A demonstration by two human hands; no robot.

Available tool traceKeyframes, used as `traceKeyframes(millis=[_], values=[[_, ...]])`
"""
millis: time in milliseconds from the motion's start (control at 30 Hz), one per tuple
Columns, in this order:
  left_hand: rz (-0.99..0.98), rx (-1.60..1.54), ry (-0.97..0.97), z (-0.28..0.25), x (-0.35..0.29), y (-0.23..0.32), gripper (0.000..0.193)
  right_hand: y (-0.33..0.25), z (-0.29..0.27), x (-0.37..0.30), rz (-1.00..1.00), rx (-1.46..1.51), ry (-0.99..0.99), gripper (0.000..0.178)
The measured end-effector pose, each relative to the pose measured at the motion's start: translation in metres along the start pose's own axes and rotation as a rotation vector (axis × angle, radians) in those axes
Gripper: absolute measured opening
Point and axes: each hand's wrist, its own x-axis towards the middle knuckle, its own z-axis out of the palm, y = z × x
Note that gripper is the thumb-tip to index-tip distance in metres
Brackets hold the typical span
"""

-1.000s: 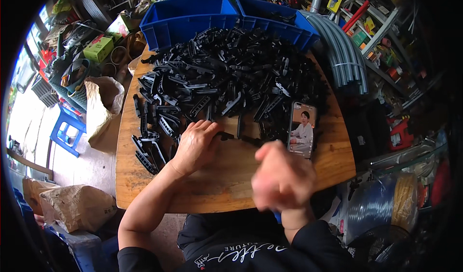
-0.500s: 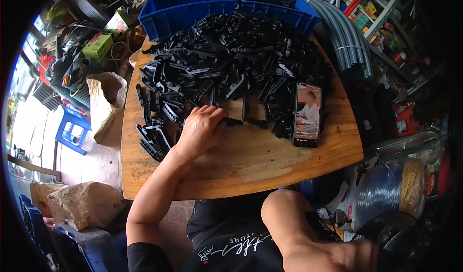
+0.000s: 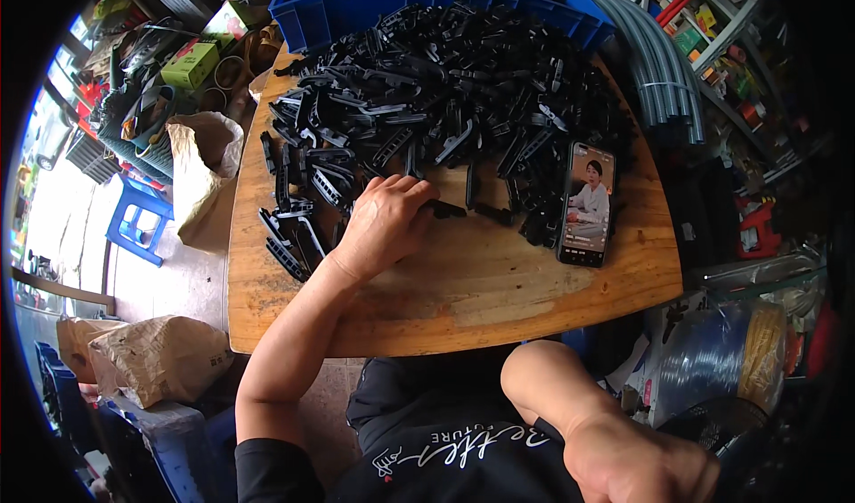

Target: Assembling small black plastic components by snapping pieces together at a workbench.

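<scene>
My left hand (image 3: 385,222) rests on the wooden table (image 3: 463,311) at the near edge of a big heap of black plastic parts (image 3: 401,93). Its fingers are bent and close together, and a short black plastic part (image 3: 447,209) sticks out between the index finger and thumb. My right hand (image 3: 637,463) is off the table, low at the right in front of my body. Its fingers curl away into shadow, so whatever they hold is hidden. Long, slotted black strips (image 3: 285,258) lie left of my left hand.
A phone (image 3: 587,204) playing a video leans at the heap's right side. Two blue bins (image 3: 365,8) stand behind the heap. Grey coiled hose (image 3: 655,75) hangs at the far right. Left of the table are a paper sack (image 3: 200,182) and a blue stool (image 3: 140,222).
The whole view has shifted slightly as my head moved. My right hand has moved a little to the right and shows more of its curled shape. The left hand stays by the same part.
</scene>
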Motion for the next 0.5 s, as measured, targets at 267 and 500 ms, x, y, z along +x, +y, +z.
traceKeyframes(millis=[267,500], values=[[-0.018,0.003,0.005,0.000,-0.005,-0.002,0.018,-0.045,0.014,0.000,0.386,-0.023,0.169,0.036],[-0.028,0.014,-0.012,0.000,-0.008,-0.001,0.018,-0.003,-0.021,0.009,0.647,0.438,0.365,0.054]])
